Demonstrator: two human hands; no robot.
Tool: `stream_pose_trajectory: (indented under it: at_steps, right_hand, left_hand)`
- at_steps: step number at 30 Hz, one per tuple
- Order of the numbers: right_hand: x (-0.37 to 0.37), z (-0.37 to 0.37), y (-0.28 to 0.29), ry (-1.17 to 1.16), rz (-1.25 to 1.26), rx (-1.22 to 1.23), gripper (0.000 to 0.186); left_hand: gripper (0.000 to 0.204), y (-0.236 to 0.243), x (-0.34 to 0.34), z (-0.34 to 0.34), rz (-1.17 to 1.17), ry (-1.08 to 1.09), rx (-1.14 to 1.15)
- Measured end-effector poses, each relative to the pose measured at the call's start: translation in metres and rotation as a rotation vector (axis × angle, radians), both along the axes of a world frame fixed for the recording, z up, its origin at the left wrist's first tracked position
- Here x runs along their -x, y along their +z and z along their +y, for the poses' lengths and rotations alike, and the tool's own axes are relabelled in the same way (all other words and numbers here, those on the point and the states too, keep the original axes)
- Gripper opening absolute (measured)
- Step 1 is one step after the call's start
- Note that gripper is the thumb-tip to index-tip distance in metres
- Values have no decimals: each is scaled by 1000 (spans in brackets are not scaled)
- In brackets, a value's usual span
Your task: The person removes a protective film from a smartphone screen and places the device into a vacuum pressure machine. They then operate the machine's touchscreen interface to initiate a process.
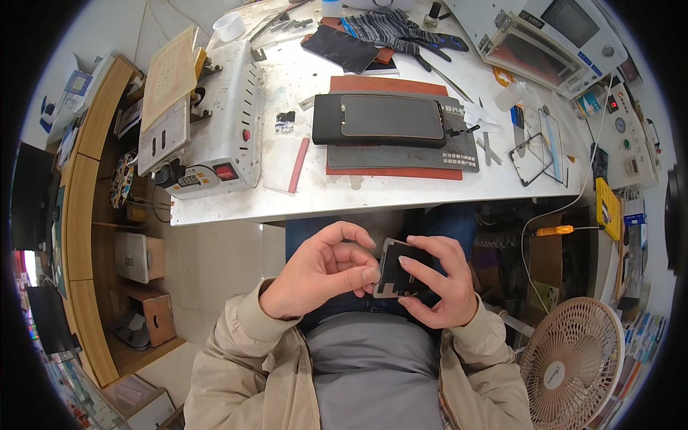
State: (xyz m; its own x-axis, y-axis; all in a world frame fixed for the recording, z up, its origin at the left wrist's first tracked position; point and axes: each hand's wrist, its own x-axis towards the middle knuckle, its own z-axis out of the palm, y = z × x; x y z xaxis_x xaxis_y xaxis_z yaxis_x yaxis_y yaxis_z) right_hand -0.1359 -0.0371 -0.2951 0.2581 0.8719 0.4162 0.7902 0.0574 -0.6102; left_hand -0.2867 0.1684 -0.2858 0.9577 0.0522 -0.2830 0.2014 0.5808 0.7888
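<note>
Over my lap, below the table's front edge, my right hand [444, 283] grips a small dark panel with a pale metallic border, which looks like a phone screen [390, 274]. Its fingers lie across the panel's face and far edge, with the thumb at the near side. My left hand [326, 269] meets the panel's left edge, the thumb tip resting on it and other fingertips curled behind. The left index finger is lifted and bent, apart from the panel. On the table ahead, a phone-shaped piece [392, 117] lies on a long black block [328, 118].
Under the block are a grey mat [401, 158] and a red-brown mat [347, 173]. A white machine [229, 129] occupies the table's left side. Loose frames [530, 159], tweezers [489, 149] and a striped glove [387, 32] lie about. A fan [573, 358] stands at lower right.
</note>
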Motion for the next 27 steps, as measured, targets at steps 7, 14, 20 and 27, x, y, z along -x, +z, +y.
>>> stream_pose_trajectory:
  at_steps: [7, 14, 20, 27]
  right_hand:
    - [1, 1, 0, 11, 16, -4, 65]
    - [2, 1, 2, 21, 23, -9, 66]
    - [2, 2, 1, 23, 29, -20, 66]
    - [-2, -1, 3, -2, -32, -3, 64]
  left_hand:
    - [31, 0, 0, 0, -9, 3, 5]
    - [27, -1, 0, -1, -47, -2, 21]
    - [25, 1, 0, -2, -47, 2, 4]
    - [23, 1, -1, -1, -12, 14, 4]
